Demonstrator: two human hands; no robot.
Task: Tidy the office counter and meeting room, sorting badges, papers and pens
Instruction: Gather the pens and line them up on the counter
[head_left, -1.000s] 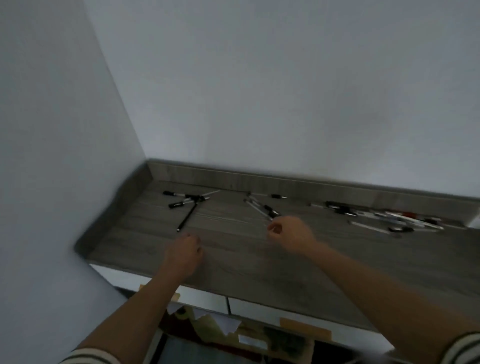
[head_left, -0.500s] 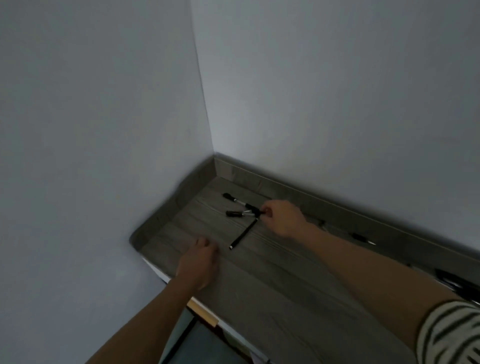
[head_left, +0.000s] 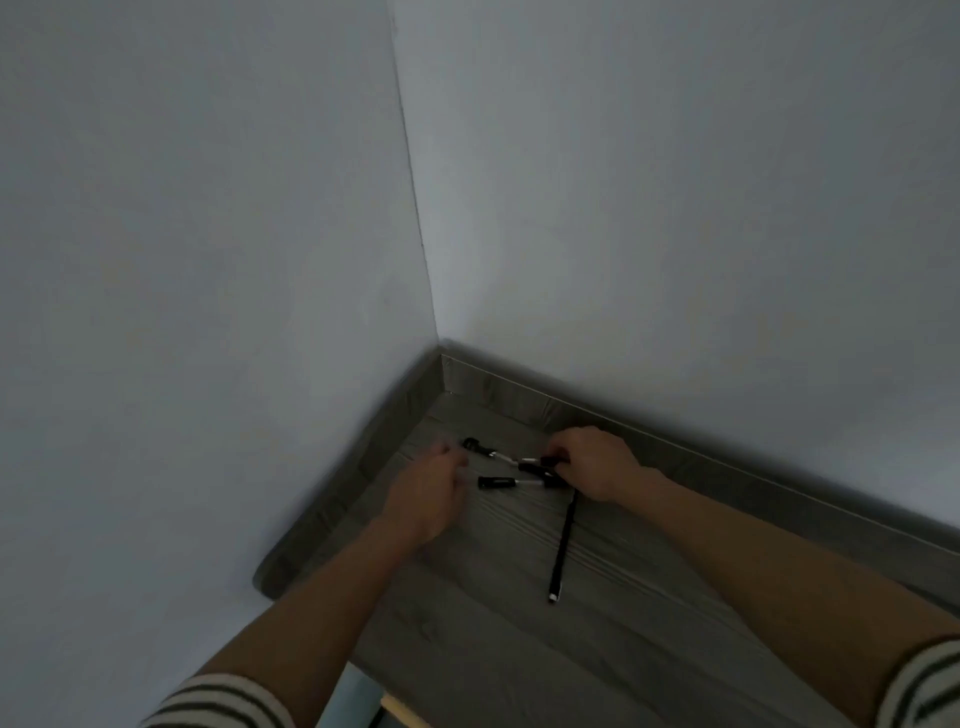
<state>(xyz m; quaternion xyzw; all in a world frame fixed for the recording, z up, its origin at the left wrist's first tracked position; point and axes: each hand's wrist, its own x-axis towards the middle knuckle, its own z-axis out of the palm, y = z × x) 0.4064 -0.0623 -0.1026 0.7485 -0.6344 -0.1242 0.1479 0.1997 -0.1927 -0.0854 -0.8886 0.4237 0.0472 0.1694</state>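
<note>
On a grey wood-grain counter (head_left: 649, 649) set into the corner of two pale walls, a small cluster of pens lies close to the raised back edge (head_left: 675, 457). The person's right hand (head_left: 592, 465) rests at the right end of that cluster with its fingers curled down over the black caps of the pens there; whether it has actually pinched one or merely touches them cannot be told from this angle. The left hand (head_left: 428, 493) is blurred, knuckles up, just left of the pens, and whether it is open or closed cannot be told either. A short black-capped pen (head_left: 496, 482) lies between the two hands, and another black-and-white pen (head_left: 485, 451) lies beyond it, nearer the corner. A long thin black pen (head_left: 563, 545) runs from under the right hand toward the near edge of the counter, its light tip pointing at the viewer. Striped sleeves (head_left: 223, 701) show at both forearms.
</note>
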